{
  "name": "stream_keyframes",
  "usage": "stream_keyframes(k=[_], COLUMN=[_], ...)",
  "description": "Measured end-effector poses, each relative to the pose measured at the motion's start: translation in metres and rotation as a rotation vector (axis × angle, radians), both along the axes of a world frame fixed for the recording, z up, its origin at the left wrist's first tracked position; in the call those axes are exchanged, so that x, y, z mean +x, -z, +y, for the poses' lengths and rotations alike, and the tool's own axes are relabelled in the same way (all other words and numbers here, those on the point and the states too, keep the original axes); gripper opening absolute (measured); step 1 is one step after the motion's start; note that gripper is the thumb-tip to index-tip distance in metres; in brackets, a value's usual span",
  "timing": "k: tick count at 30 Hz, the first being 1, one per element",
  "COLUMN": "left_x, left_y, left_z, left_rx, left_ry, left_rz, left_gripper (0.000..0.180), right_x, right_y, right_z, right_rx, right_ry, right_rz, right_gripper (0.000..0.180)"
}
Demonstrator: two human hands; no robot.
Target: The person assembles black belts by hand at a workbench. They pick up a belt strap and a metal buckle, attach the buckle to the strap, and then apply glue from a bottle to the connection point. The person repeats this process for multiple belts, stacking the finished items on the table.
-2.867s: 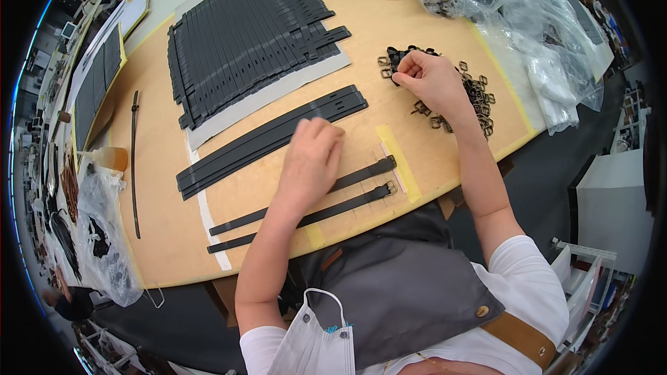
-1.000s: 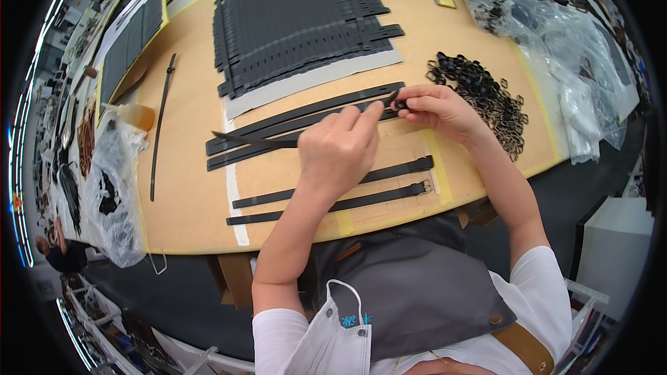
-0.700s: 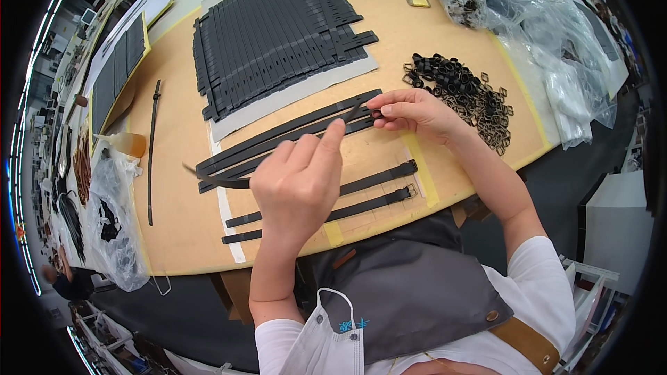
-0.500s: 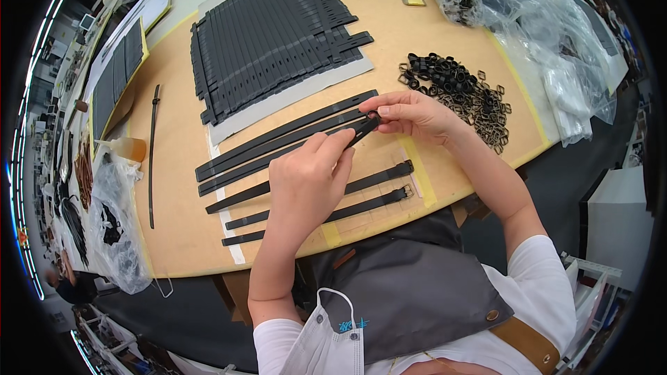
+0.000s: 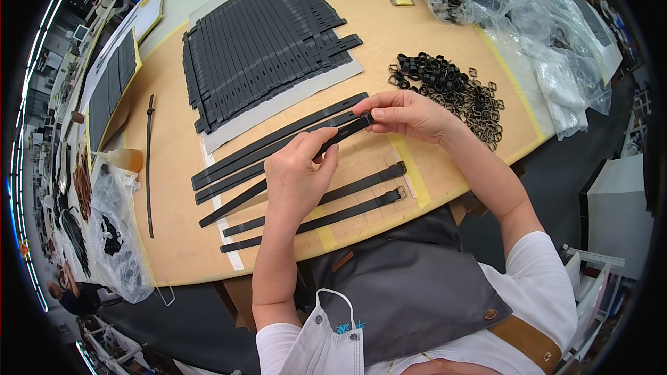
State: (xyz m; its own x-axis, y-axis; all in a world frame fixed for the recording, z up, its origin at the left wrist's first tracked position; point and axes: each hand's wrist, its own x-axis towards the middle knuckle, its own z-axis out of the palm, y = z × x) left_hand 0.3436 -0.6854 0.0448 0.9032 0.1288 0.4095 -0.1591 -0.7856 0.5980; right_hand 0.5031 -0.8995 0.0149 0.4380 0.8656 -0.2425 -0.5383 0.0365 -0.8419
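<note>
My left hand (image 5: 297, 170) pinches a black strap (image 5: 233, 204) near its right end, thumb and fingers closed on it. At that end, my right hand (image 5: 410, 117) grips a small black loop (image 5: 366, 119) between thumb and fingertips; the loop sits at the strap's tip, and whether it goes around it I cannot tell. Beyond my hands lie two more flat straps, a far one (image 5: 278, 140) and a nearer one (image 5: 226, 187). Closer to me rest two straps with buckles at their right ends, the upper buckled strap (image 5: 368, 180) and the lower buckled strap (image 5: 354, 210).
A wide stack of black straps (image 5: 257, 48) covers the far left. At right are a pile of black loops (image 5: 427, 69) and metal buckles (image 5: 479, 114), with plastic bags (image 5: 535, 35) behind. A bottle of amber liquid (image 5: 127, 159) and a single strap (image 5: 149, 167) stay left.
The view has shifted slightly. The held strap's left end has swung lower, toward me. My left fingers have shifted along near its tip, while both hands keep their grip.
</note>
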Motion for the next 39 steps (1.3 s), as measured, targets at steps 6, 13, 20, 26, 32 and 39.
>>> stream_keyframes(k=[6, 13, 20, 26, 32, 39], left_x=[0.0, 0.0, -0.001, -0.002, -0.002, -0.001], left_y=[0.004, 0.003, 0.002, 0.0, 0.001, 0.002], left_z=[0.001, 0.002, 0.003, 0.006, 0.005, 0.004], left_rx=[-0.003, -0.03, -0.014, -0.035, -0.06, -0.04], left_ry=[-0.005, 0.001, -0.01, -0.009, -0.005, -0.015], left_rz=[-0.006, 0.006, 0.004, 0.028, 0.022, -0.029], left_gripper=[0.02, 0.02, 0.02, 0.019, 0.019, 0.02], right_x=[-0.001, -0.001, -0.004, -0.006, -0.008, -0.006], right_y=[-0.001, 0.004, -0.002, -0.004, -0.003, 0.001], right_z=[-0.001, 0.002, 0.002, 0.004, 0.006, 0.005], right_rx=[-0.001, -0.002, -0.04, -0.116, -0.114, -0.149], right_ry=[-0.007, -0.02, -0.003, 0.003, 0.003, -0.089], right_rz=[-0.001, -0.072, -0.15, -0.254, -0.331, -0.392], right_gripper=[0.033, 0.029, 0.034, 0.037, 0.033, 0.033])
